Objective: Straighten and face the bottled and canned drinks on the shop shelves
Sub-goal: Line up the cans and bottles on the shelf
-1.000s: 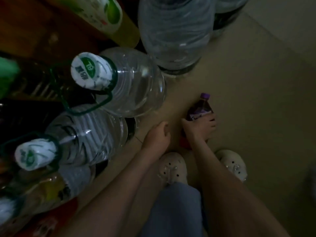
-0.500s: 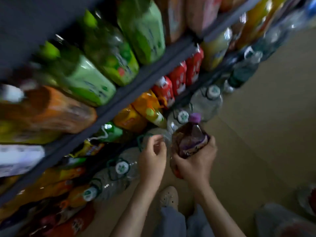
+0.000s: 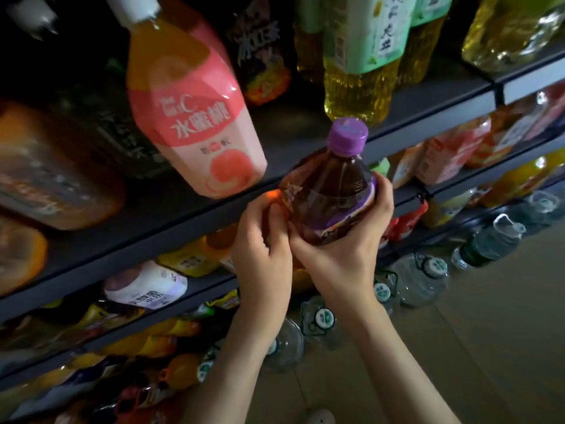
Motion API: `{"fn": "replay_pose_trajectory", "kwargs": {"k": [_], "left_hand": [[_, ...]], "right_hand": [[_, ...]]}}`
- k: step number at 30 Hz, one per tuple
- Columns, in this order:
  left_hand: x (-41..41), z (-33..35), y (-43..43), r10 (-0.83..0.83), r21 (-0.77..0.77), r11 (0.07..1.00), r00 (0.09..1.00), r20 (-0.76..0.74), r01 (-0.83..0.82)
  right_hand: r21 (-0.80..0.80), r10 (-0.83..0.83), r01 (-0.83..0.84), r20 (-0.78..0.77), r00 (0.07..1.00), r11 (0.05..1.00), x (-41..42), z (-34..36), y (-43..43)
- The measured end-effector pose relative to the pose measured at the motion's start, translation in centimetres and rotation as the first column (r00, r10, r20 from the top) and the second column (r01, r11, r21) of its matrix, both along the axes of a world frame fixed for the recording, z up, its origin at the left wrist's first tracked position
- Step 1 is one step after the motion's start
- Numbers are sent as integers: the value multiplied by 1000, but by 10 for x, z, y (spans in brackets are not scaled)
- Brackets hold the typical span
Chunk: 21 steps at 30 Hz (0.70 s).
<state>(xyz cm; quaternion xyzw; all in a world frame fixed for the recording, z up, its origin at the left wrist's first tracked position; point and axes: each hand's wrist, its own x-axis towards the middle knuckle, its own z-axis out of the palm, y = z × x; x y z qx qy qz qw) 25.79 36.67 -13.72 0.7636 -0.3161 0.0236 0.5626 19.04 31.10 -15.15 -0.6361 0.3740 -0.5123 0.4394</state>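
A dark brown drink bottle with a purple cap (image 3: 331, 185) is held up in front of a grey shelf edge (image 3: 171, 221). My right hand (image 3: 345, 243) grips its body from below and the right, fingers curled round the purple label. My left hand (image 3: 263, 240) grips the bottle's left side, fingertips pressed against it. The bottle tilts slightly, cap uppermost. On the shelf behind stands a big peach-pink labelled bottle (image 3: 189, 117) to the left and a yellow-green tea bottle (image 3: 360, 56) above the cap.
Several shelves of orange, yellow and red drink bottles run below, among them a white-labelled bottle (image 3: 146, 289). Large clear water jugs (image 3: 425, 276) with green-and-white caps line the tan floor along the shelf foot. A light shoe tip (image 3: 321, 417) shows at the bottom.
The purple-capped bottle rose from the floor to an upper shelf level. My left hand, free before, now grips it beside my right. The view swung up from the floor to the shelves.
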Motion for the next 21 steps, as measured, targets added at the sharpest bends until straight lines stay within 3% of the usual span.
{"fn": "replay_pose_trajectory", "kwargs": {"k": [9, 12, 17, 21], "left_hand": [[9, 49, -12, 30, -83, 996, 976, 215, -12], [9, 54, -19, 140, -63, 990, 894, 425, -125], [25, 50, -44, 275, 17, 939, 779, 564, -344], [40, 39, -47, 216, 116, 905, 678, 703, -409]], "right_hand": [[-101, -56, 61, 56, 997, 993, 8, 68, -34], [-130, -57, 64, 55, 997, 989, 18, 79, -46], [-166, -2, 8, 38, 999, 986, 44, 77, -58], [-185, 77, -85, -53, 996, 979, 59, 76, -73]]}}
